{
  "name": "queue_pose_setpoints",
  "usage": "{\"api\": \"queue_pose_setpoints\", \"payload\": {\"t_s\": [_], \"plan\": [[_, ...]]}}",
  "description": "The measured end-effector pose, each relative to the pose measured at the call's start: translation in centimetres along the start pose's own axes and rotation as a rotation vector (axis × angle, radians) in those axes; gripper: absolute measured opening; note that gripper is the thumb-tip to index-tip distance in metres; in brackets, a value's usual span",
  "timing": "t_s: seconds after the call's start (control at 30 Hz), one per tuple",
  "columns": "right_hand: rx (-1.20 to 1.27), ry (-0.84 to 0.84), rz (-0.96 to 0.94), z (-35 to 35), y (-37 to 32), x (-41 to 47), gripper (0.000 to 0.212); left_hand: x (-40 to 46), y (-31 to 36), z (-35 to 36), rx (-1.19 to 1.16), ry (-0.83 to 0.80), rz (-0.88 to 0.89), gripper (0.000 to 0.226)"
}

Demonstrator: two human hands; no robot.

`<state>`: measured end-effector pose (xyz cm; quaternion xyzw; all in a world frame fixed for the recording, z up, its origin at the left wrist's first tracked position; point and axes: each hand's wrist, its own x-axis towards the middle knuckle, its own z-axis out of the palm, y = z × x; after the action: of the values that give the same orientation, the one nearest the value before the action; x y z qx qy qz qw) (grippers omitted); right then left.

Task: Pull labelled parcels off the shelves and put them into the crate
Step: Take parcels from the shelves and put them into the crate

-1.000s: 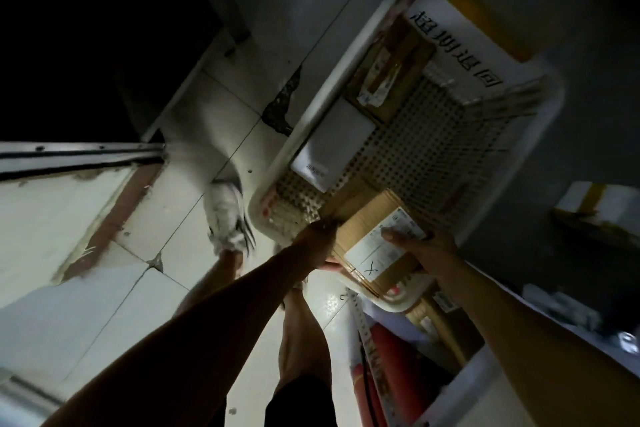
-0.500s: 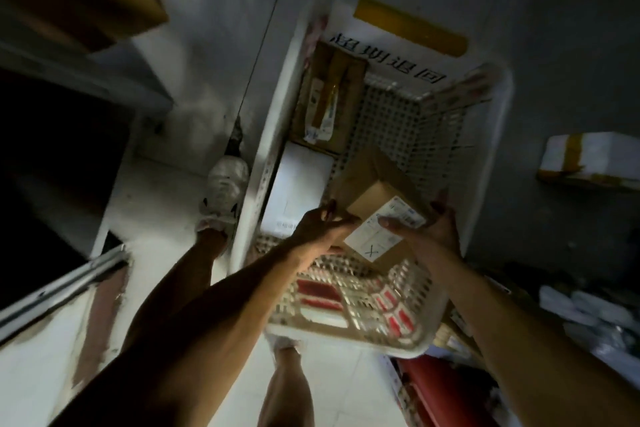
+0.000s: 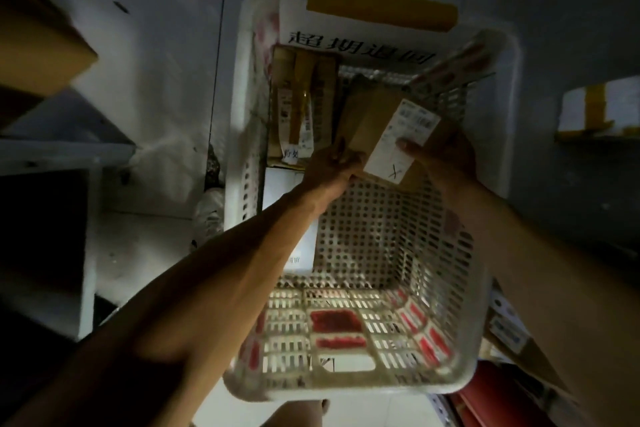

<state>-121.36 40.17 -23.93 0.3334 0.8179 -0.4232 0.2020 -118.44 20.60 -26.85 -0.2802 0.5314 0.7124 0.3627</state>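
Observation:
A white perforated plastic crate (image 3: 346,381) stands on the floor below me, with a paper sign taped to its far wall. Inside the crate, above its floor, both hands hold a brown cardboard parcel (image 3: 375,118) with a white label marked X. My left hand (image 3: 330,166) grips its near left edge. My right hand (image 3: 440,158) grips the right side, thumb on the label. A taped brown parcel (image 3: 301,104) lies against the crate's far left wall, and a white flat parcel (image 3: 280,184), partly hidden by my left forearm, lies nearer along that wall.
A metal shelf (image 3: 65,149) with a brown box (image 3: 38,48) on it juts in at left. A white box with yellow tape (image 3: 599,107) sits at right. Boxes and a red object (image 3: 485,395) lie at lower right. My shoe (image 3: 207,215) stands left of the crate.
The view has swung over the crate. Both hands have carried the parcel from the crate's near rim deeper in, toward the far wall.

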Motion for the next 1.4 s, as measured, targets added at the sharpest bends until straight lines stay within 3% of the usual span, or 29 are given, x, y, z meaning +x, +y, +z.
{"api": "queue_pose_setpoints", "payload": {"t_s": [0.2,0.4,0.57,0.6,0.63,0.7,0.77,0.87,1.0,1.13,1.23,1.33,1.4], "plan": [[0.14,-0.018,-0.055,3.3,-2.9,4.3,0.065,3.3,2.8,-1.0,0.054,0.099,-0.024,0.034],[0.034,-0.05,-0.05,5.2,-3.4,8.3,0.077,5.9,3.2,-2.1,0.147,0.121,-0.015,0.039],[-0.049,-0.089,-0.049,7.7,-3.1,10.8,0.084,7.9,1.9,-3.3,0.35,0.379,0.078,0.012],[-0.07,-0.095,-0.05,8.3,-3.3,11.2,0.084,7.7,2.0,-3.5,0.35,0.423,0.101,0.01],[-0.088,-0.095,-0.061,8.8,-3.5,11.5,0.086,7.5,2.4,-3.6,0.341,0.461,0.126,0.022],[-0.1,-0.084,-0.077,9.4,-4.2,12.1,0.091,7.3,3.2,-3.8,0.252,0.461,0.146,0.035],[-0.118,-0.071,-0.09,9.7,-4.9,12.2,0.09,7.3,3.9,-4.3,0.144,0.429,0.128,0.031],[-0.168,-0.021,-0.098,10.2,-5.7,12.3,0.082,7.5,4.6,-4.7,0.201,0.461,0.131,0.022],[-0.198,0.063,-0.115,10.9,-6.1,10.8,0.089,6.8,5.0,-4.1,0.172,0.452,0.114,0.022],[-0.239,0.022,-0.105,11.7,-6.7,7.5,0.099,4.4,5.5,-3.6,0.285,0.404,0.111,0.03],[-0.223,-0.068,-0.108,11.0,-6.8,3.7,0.078,1.4,6.3,-3.2,0.403,0.398,0.151,0.032],[-0.445,-0.165,-0.13,9.6,-7.3,-1.2,0.04,-2.1,6.7,-3.3,0.436,0.375,0.156,0.03],[-0.522,-0.19,-0.122,8.6,-7.9,-4.4,0.032,-4.8,6.9,-3.0,0.528,0.366,0.166,0.03]]}}
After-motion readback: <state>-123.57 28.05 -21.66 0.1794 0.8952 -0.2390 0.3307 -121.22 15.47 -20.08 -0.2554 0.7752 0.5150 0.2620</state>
